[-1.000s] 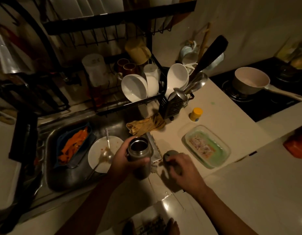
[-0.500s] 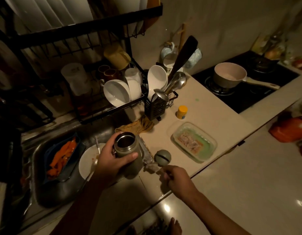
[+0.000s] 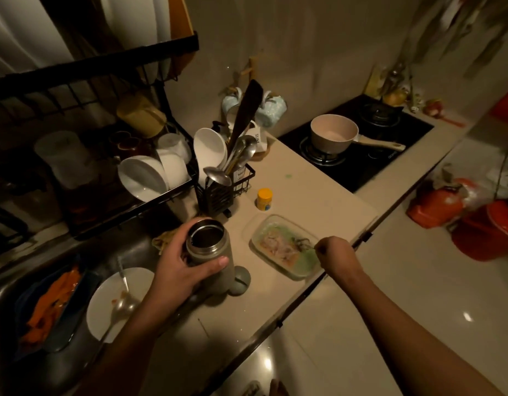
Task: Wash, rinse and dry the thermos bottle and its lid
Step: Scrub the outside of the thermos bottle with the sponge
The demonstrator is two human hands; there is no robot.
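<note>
My left hand (image 3: pixel 177 267) grips the grey thermos bottle (image 3: pixel 215 250) upright over the counter beside the sink, its steel mouth open and uncapped. The round grey lid (image 3: pixel 242 280) lies on the counter just right of the bottle's base, partly hidden behind it. My right hand (image 3: pixel 337 255) is curled with finger and thumb pinched on a small dark scrap at the near right edge of a glass food container (image 3: pixel 299 271).
The sink (image 3: pixel 138 252) holds a white plate with a spoon (image 3: pixel 118 298) and a blue tray of orange pieces (image 3: pixel 53 307). Behind stand a dish rack (image 3: pixel 132 178), a utensil caddy (image 3: pixel 221 192) and a yellow-capped jar (image 3: pixel 264 199). A saucepan (image 3: pixel 334 137) sits on the stove.
My right hand left the lid on the counter, picked up a small scrap beside it and moved right to the glass container. My left hand kept hold of the bottle.
</note>
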